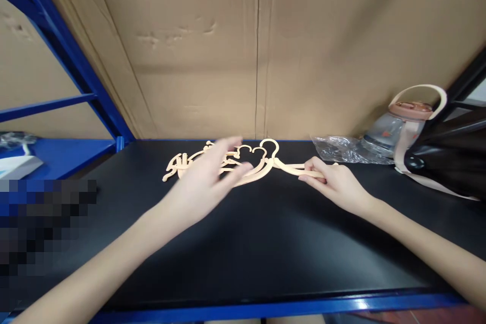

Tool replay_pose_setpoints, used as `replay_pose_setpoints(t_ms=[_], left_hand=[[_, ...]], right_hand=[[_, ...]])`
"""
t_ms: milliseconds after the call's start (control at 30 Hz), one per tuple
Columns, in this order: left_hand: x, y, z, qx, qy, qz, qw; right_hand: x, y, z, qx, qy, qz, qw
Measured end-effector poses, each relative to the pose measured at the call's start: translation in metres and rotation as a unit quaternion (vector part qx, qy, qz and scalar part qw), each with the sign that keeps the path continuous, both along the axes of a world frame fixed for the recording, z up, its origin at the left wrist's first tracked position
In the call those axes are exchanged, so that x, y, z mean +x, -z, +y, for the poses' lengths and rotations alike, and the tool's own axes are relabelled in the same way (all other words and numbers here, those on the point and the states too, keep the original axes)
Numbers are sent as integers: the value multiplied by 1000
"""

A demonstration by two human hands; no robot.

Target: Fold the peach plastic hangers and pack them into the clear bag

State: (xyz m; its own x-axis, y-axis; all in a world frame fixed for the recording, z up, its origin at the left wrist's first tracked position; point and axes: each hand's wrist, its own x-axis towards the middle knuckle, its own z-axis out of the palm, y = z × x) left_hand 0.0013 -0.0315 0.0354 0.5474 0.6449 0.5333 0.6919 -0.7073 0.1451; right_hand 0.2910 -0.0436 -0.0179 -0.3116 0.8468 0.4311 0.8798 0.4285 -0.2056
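Cream-coloured clothes hangers lie on the black tabletop [266, 243]. My right hand [334, 182] is closed round the right arm of one hanger [290, 168], whose hook points away toward the back edge. That hanger's left arm runs toward my left hand [205, 177], which is slightly blurred by motion. Thumb and fingers of the left hand are spread apart, over or beside the hangers; nothing shows between them. Behind and left of it lies a jumble of more hangers [174, 166], with further hooks [259, 152] showing between my hands. The left hand covers part of this jumble.
Cardboard [197, 61] stands along the back edge. At the back right are a crumpled clear plastic bag [334, 149] and a water bottle [391, 129] with a strap, beside a black bag [455, 147]. A blue metal frame [83, 76] rises at the left.
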Motion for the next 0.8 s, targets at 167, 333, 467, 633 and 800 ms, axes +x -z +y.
replay_pose_setpoints(t_ms=[167, 333, 467, 633, 800], left_hand=[[14, 22, 28, -130, 52, 131, 981], [6, 33, 38, -10, 97, 174, 980], [-1, 36, 35, -33, 136, 161, 977], [-1, 39, 30, -52, 153, 158, 974], [2, 39, 24, 5, 45, 186, 981]], right_hand=[[1, 2, 1, 28, 20, -7, 999], [11, 1, 4, 81, 7, -36, 996], [12, 1, 2, 100, -23, -63, 993], [12, 1, 4, 69, -57, -88, 992], [6, 6, 5, 25, -53, -106, 993]])
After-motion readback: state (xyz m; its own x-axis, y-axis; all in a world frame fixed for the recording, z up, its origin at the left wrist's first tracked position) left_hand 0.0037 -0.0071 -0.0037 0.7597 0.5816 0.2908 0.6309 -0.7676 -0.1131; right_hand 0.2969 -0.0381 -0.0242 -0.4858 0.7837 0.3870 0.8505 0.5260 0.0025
